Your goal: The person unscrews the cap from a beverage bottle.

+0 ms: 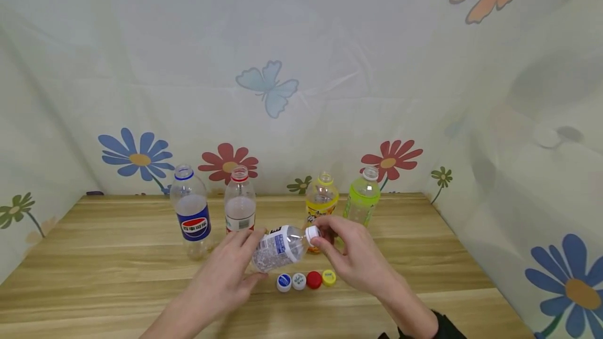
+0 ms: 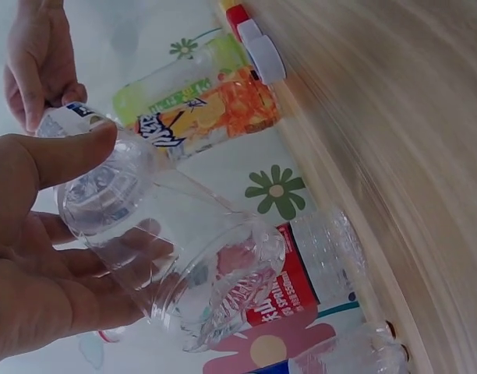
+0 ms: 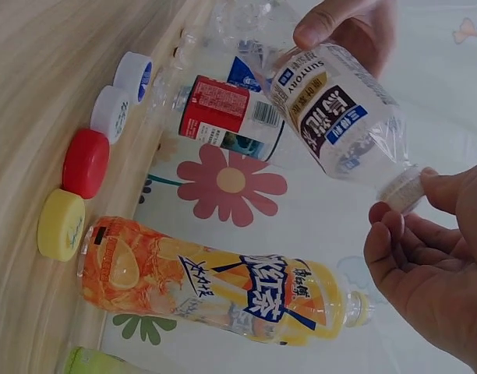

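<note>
A small clear bottle (image 1: pixel 278 249) with a white and blue label is held tilted above the wooden table (image 1: pixel 94 255), neck pointing right. My left hand (image 1: pixel 235 261) grips its body, thumb on the label, as the left wrist view shows on the bottle (image 2: pixel 168 249). My right hand (image 1: pixel 336 242) pinches the white cap (image 1: pixel 312 233) on its neck; in the right wrist view thumb and finger touch that cap (image 3: pixel 402 188). A blue-and-white cap (image 1: pixel 284 282), a white cap (image 1: pixel 299 281), a red cap (image 1: pixel 313 279) and a yellow cap (image 1: pixel 328 277) lie in a row below the bottle.
Several uncapped bottles stand behind: a Pepsi bottle (image 1: pixel 190 213), a red-labelled bottle (image 1: pixel 239 203), an orange-yellow bottle (image 1: pixel 321 200) and a green bottle (image 1: pixel 363 200). Flower-printed sheeting (image 1: pixel 282 93) walls the table at the back and sides.
</note>
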Demonstrator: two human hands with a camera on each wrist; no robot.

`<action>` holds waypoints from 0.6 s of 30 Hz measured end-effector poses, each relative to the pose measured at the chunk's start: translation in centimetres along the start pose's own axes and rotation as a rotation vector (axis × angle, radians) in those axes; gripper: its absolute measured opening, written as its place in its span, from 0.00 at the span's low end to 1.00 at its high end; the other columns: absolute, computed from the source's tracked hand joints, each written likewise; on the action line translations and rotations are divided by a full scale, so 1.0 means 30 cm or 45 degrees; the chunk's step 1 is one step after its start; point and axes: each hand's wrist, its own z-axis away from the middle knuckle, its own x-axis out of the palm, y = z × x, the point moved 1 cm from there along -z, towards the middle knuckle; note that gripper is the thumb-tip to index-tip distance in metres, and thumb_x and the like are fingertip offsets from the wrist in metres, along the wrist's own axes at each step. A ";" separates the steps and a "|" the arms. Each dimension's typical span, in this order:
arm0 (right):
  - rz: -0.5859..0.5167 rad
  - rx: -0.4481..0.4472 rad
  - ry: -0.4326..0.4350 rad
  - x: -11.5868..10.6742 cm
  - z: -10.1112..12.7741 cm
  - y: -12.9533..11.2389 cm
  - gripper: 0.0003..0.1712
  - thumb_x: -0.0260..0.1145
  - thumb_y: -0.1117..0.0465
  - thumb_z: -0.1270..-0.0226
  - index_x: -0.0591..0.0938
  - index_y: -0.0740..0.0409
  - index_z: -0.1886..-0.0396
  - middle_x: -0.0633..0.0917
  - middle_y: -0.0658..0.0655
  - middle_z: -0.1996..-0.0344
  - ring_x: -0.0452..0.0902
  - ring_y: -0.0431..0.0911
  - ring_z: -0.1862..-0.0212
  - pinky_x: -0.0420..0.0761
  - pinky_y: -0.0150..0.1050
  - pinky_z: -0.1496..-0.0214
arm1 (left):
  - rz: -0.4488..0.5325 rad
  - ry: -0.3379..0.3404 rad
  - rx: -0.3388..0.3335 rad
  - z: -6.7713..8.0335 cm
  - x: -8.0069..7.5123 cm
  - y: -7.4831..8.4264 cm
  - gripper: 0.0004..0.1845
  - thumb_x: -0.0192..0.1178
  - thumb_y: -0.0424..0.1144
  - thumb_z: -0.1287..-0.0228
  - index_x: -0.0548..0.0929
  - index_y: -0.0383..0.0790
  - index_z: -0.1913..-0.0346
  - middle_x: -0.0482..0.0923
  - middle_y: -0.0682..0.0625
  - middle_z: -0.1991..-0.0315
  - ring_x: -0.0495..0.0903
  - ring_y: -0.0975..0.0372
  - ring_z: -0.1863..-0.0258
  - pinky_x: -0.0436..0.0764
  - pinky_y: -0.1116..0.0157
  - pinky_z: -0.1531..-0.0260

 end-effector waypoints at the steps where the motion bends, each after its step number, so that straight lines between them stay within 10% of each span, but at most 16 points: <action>1: 0.000 -0.009 0.000 0.001 -0.001 0.001 0.11 0.71 0.69 0.32 0.83 0.59 0.53 0.79 0.43 0.69 0.73 0.40 0.67 0.78 0.32 0.70 | 0.004 -0.007 -0.006 0.000 -0.002 -0.001 0.40 0.81 0.37 0.47 0.75 0.38 0.31 0.78 0.45 0.40 0.76 0.51 0.39 0.76 0.46 0.37; 18: -0.120 -0.006 0.079 0.037 -0.005 0.027 0.04 0.65 0.64 0.25 0.81 0.56 0.54 0.81 0.43 0.68 0.76 0.40 0.68 0.83 0.35 0.69 | 0.033 -0.052 -0.063 0.000 -0.030 0.004 0.41 0.82 0.42 0.50 0.77 0.41 0.32 0.79 0.46 0.39 0.76 0.49 0.38 0.76 0.44 0.38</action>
